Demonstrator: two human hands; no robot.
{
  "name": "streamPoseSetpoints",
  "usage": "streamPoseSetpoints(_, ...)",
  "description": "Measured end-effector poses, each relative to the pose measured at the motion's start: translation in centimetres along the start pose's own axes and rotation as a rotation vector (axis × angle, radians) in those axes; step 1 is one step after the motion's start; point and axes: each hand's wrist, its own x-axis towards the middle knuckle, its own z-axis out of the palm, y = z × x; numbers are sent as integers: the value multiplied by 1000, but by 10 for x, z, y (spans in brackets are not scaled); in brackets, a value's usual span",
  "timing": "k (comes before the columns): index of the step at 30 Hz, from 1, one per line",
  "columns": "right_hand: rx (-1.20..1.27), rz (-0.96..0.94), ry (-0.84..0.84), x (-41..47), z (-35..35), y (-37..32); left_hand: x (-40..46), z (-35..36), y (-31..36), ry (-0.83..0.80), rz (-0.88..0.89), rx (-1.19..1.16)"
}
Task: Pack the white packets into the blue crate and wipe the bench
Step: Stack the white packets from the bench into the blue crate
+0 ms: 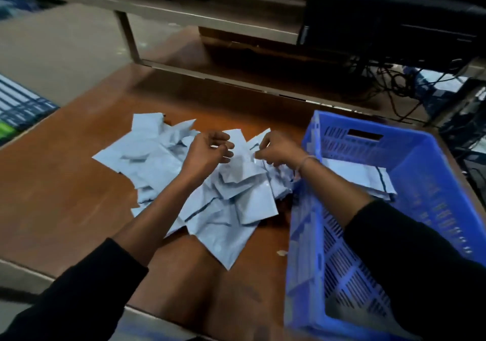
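A loose heap of white packets [163, 167] lies spread over the middle of the brown bench [60, 190]. My left hand [207, 154] and my right hand [276, 150] hover over the heap's far side, fingers curled and pinching the edges of one crumpled packet [240, 164] between them. The blue crate [431, 172] stands on the bench at the right, touching the heap's edge. A few flat packets [360, 175] lie inside it at the far end. My right forearm crosses over the crate's left wall.
A raised shelf [184, 14] runs along the bench's back edge. A black monitor [389, 19] and tangled cables [405, 83] sit at the back right. A small scrap [281, 252] lies beside the crate. The bench's front metal edge [26, 269] is near my sleeves.
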Motion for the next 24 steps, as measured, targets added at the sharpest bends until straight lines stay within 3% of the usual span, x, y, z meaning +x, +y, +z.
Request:
streamPoseSetpoints(8,12,170,-2,23,51,-15,1,-29,-14,-18,-74,55)
streamPoseSetpoints(13,480,259,12,31,44,-6,6,-31,-19,53,-54,136)
streamPoseSetpoints(16,750,305,34,13,31,-13,10,-28,-17,46,-69,51)
streamPoseSetpoints(18,834,302,52,5,26,-12,13,-25,-11,2,-171,-93)
streamPoseSetpoints(21,895,295,33,-3,25,-8,16,-20,1,-42,-319,-323)
streamPoseSetpoints(24,922,266,-63,-12,22,-7,19,-18,3,-10,-292,-349)
